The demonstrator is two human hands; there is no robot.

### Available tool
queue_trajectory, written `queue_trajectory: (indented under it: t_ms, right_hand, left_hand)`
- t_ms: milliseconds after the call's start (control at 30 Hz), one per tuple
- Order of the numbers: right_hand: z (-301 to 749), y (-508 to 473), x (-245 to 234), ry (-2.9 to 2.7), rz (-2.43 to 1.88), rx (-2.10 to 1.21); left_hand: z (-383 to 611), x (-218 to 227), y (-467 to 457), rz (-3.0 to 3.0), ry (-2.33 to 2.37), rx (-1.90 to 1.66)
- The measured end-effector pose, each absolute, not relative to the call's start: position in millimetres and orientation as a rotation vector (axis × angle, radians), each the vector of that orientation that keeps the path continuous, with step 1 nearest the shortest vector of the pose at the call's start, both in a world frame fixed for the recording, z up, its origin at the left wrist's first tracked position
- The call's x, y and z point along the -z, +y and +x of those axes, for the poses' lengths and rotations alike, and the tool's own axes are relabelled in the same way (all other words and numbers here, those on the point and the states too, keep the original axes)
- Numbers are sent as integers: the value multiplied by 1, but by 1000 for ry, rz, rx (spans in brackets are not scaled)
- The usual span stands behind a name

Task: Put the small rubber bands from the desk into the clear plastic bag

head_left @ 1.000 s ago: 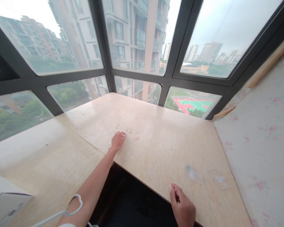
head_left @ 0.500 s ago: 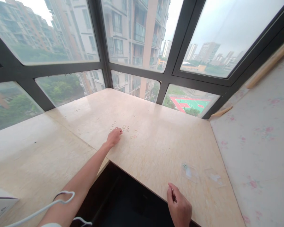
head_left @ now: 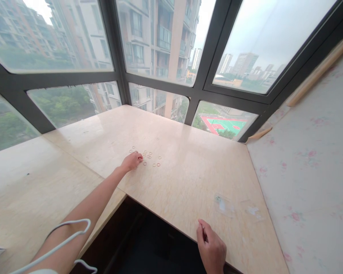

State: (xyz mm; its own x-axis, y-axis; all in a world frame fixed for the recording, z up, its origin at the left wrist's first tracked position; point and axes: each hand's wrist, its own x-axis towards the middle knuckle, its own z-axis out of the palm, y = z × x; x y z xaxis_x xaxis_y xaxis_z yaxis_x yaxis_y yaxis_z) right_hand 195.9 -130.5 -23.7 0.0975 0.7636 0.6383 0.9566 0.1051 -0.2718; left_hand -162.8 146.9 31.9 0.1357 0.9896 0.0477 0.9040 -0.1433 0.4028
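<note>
Several small thin rings, like rubber bands (head_left: 149, 153), lie scattered on the pale marbled tabletop (head_left: 183, 182). My left hand (head_left: 132, 161) reaches in at the left side of this group, its fingers pinched together low over the surface. What the fingertips hold, if anything, is hidden. Just below them lies a single ring (head_left: 145, 163), and farther right is a reddish ring (head_left: 158, 164). At the near table edge my right hand (head_left: 212, 246) is curled closed, thumb against the fingers. Its contents cannot be made out.
Two clear plastic bags (head_left: 224, 205) lie to the right, one with small greenish items. A white cable (head_left: 60, 243) loops over my left forearm. Dark-framed windows (head_left: 120, 76) border the back, papered wall (head_left: 303, 182) the right. A dark gap (head_left: 148, 236) opens below the table edge.
The whole view has shifted a little, so everything sits farther left. A ring now shows on the table just below my left fingertips. My right hand stays closed at the edge.
</note>
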Motion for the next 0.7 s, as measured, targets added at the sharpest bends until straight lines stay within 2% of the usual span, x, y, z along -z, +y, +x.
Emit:
queue_trajectory:
  t_ms: [233, 433, 600, 700]
  right_hand:
    - [195, -130, 23, -1713, -1662, 350]
    - [196, -131, 24, -1714, -1646, 350]
    - [196, -130, 21, -1729, -1603, 308]
    - [195, -130, 19, -1712, -1595, 262]
  left_hand:
    - [-157, -31, 154, 2101, 1793, -510]
    - [-136, -43, 147, 1997, 1659, -749]
    - [-96, -67, 132, 1891, 1452, -914]
    - [-60, -84, 118, 1705, 1131, -1008]
